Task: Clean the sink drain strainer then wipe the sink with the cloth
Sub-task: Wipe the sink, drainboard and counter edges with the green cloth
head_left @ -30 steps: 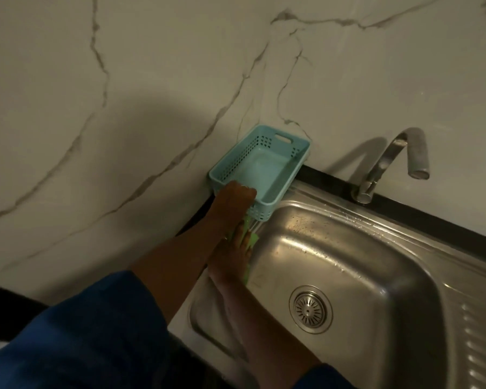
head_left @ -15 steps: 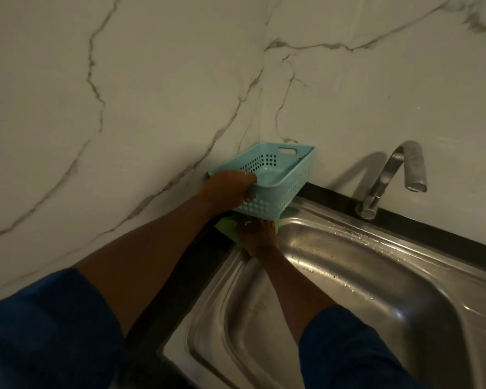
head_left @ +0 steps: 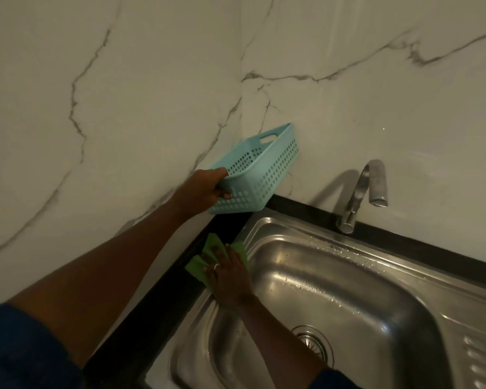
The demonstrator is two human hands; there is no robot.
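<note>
My left hand (head_left: 205, 192) grips the near end of a light blue perforated basket (head_left: 260, 175) and holds it tilted in the air above the sink's far left corner. My right hand (head_left: 226, 273) lies flat on a green cloth (head_left: 198, 265), pressing it onto the sink's left rim and the black counter strip. The stainless steel sink (head_left: 362, 304) fills the lower right. Its round drain strainer (head_left: 316, 343) sits in the basin floor, partly hidden behind my right forearm.
A chrome faucet (head_left: 359, 192) stands at the back of the sink against the marble wall (head_left: 124, 108). A black counter edge (head_left: 421, 248) runs behind the sink. A ribbed draining board (head_left: 480, 360) lies at the right.
My left hand has lifted the basket off the sink corner and tilted it up. My right hand with the cloth has slid onto the spot where the basket stood.
</note>
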